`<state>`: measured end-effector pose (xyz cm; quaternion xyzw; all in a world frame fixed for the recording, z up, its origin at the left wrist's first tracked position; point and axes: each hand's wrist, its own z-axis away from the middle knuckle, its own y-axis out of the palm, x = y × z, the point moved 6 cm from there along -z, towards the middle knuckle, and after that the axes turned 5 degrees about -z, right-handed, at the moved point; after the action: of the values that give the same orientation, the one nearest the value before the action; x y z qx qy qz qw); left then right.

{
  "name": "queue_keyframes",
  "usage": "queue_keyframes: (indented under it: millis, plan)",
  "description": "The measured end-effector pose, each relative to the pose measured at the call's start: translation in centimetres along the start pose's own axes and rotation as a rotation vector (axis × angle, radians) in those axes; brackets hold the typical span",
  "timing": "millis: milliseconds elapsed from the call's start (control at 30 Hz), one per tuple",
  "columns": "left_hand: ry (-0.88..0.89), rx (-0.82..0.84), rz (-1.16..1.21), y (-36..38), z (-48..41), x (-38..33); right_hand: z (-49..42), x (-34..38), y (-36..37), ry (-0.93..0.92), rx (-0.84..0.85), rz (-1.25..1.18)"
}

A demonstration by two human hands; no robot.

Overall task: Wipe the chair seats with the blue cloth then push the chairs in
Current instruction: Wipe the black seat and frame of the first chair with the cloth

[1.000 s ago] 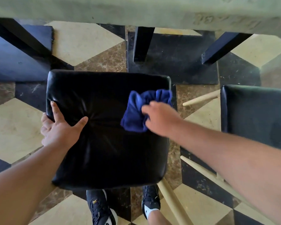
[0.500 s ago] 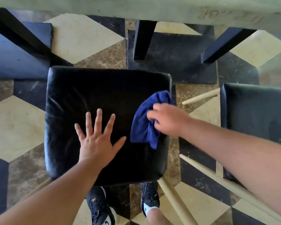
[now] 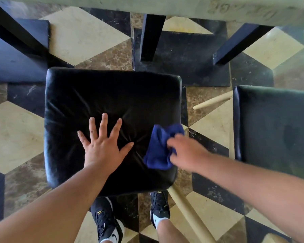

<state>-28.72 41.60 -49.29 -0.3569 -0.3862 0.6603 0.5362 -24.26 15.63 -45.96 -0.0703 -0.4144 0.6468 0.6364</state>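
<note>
Now right hand [image 3: 186, 151] grips blue cloth [image 3: 157, 146]

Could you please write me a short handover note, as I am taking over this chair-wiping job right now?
Left hand: open, palm flat on the middle chair seat, fingers spread.
Right hand: grip round the bunched blue cloth, on that seat's right side.
Second chair seat: to the right, no hand on it; both stand out from the table.
Done: middle seat being wiped; how much is unclear.
Left: finish it, wipe the second, push both chairs in.
</note>
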Motion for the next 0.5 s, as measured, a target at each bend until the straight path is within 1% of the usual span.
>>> queue_keyframes:
  millis: [67,133,167,200,233,300,333,367,400,433,500]
  plan:
    - [-0.004,0.008,0.02,-0.4,0.0,0.0,2.8,0.6,3.5,-0.034,0.123,-0.006]
    - [-0.008,0.024,0.018,-0.8,-0.1,0.0,3.6,0.7,4.6,-0.031,0.154,-0.012]
    - [-0.014,0.034,0.013,-1.3,-0.1,0.0,3.4,0.8,4.2,-0.019,0.143,-0.021]
    - [-0.015,0.048,0.02,-1.8,-0.1,0.0,2.8,0.8,3.4,0.012,0.107,-0.056]
    - [-0.009,0.064,0.025,-2.5,-0.3,0.3,1.9,0.9,2.0,0.061,0.032,-0.123]
    - [0.04,0.061,0.041,-4.4,-0.7,1.4,-1.3,1.4,-2.1,0.152,-0.211,-0.278]
    - [0.07,0.071,0.06,-5.3,-1.0,2.4,-3.5,2.2,-4.4,0.164,-0.319,-0.313]
    - [0.081,0.089,0.076,-6.2,-1.3,3.9,-5.9,3.5,-6.5,0.156,-0.388,-0.315]
    - [0.053,0.117,0.092,-7.1,-1.5,5.8,-8.5,4.9,-8.4,0.141,-0.423,-0.304]
    - [-0.015,0.12,0.117,-7.9,-1.7,8.2,-11.0,6.6,-9.7,0.133,-0.437,-0.286]
    - [-0.26,0.132,0.227,-9.1,-2.3,13.3,-15.5,10.3,-11.2,0.119,-0.461,-0.267]
